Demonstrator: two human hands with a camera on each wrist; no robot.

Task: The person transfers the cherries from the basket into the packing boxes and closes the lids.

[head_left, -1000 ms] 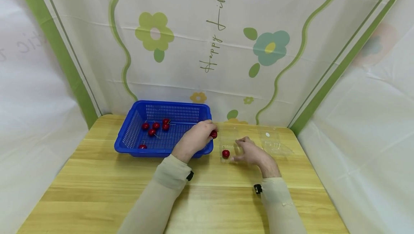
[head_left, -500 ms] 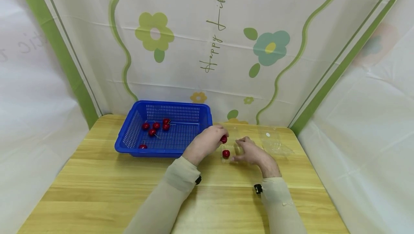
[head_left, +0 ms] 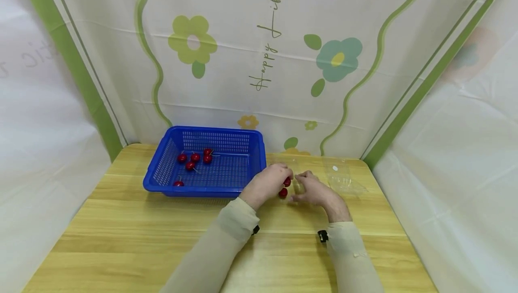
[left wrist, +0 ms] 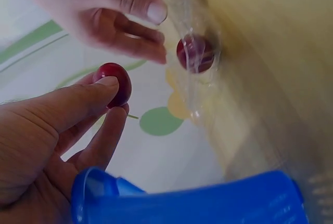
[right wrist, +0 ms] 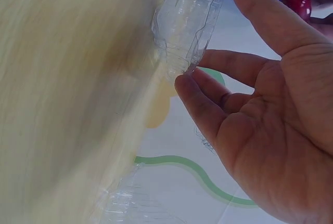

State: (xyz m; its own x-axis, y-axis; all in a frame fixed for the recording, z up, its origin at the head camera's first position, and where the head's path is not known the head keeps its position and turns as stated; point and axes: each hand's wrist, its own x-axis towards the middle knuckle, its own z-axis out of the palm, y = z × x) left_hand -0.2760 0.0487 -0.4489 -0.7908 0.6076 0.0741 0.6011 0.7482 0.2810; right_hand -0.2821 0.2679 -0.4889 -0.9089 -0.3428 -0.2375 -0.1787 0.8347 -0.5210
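In my left hand, a red cherry is pinched between thumb and fingertips, just above the clear plastic box. A second cherry lies inside that box, in the end nearer my body. My right hand is at the box's right side, thumb and fingers spread, fingertips at its edge; whether they press on it is hard to tell. To the left stands a blue basket with several stemmed cherries, mostly in its left half. The left hand partly covers the box in the head view.
Another clear plastic container lies near the back right of the wooden table. A printed curtain hangs behind the table, and white cloth flanks both sides. The basket's right wall stands close to the left hand.
My left hand has carried its cherry from the basket's right rim rightward and slightly nearer, over the clear box. The right hand and the basket have stayed in place.
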